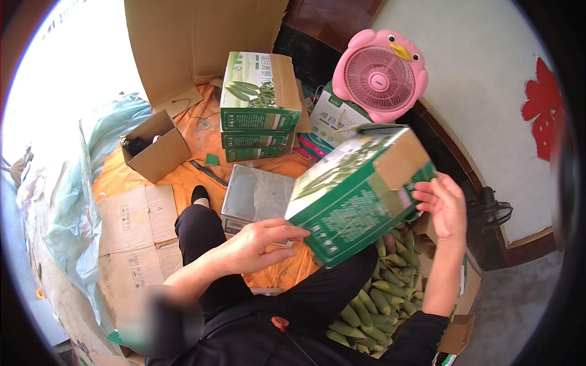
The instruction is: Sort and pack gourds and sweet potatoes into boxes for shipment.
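A green and white printed carton (pixel 351 213), sealed with brown tape, is tilted above my lap. My left hand (pixel 259 244) presses its outstretched fingers against the carton's lower left corner. At the opposite end, my right hand (pixel 442 204) has its fingers curled at the carton's right edge. The two hands hold it between them; its underside is hidden. Below and to the right lies a heap of green, husk-covered ears that look like corn (pixel 387 293). Just beyond my left hand sits a grey, clear-topped box (pixel 256 194).
Similar cartons (pixel 259 104) are stacked at the back on an orange sheet (pixel 204 143). A pink fan (pixel 383 76) stands behind the held carton. An open brown box (pixel 157 149) and flattened cardboard (pixel 135 226) lie left. A small black fan (pixel 489 208) is by the wall.
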`<state>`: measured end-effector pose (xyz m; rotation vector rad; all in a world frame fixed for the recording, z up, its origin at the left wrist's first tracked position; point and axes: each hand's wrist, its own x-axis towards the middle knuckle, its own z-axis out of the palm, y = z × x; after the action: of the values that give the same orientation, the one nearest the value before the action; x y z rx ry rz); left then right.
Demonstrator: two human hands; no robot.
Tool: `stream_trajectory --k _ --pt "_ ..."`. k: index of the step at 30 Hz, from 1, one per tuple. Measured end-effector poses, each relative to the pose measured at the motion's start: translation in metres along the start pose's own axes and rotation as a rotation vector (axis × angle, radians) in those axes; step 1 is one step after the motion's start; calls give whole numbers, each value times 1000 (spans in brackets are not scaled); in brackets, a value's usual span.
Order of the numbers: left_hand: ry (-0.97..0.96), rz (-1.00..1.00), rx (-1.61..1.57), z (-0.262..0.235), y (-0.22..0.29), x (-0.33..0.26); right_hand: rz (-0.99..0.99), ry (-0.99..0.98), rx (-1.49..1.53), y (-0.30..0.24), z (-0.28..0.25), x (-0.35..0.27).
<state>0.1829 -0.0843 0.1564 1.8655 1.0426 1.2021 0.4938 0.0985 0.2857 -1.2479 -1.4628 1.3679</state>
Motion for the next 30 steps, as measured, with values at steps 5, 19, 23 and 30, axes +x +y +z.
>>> stream_trajectory --k 5,19,23,30 --pt "18 -347 51 -11 -3 -4 57 -204 120 35 56 19" --pt "846 -792 -575 -17 -117 -33 108 -855 312 190 261 -39" --pt "1043 -661 -631 -18 -128 -38 190 -900 117 173 239 -33" --pt "749 -494 445 -8 -128 -35 30 -674 93 151 161 -14"
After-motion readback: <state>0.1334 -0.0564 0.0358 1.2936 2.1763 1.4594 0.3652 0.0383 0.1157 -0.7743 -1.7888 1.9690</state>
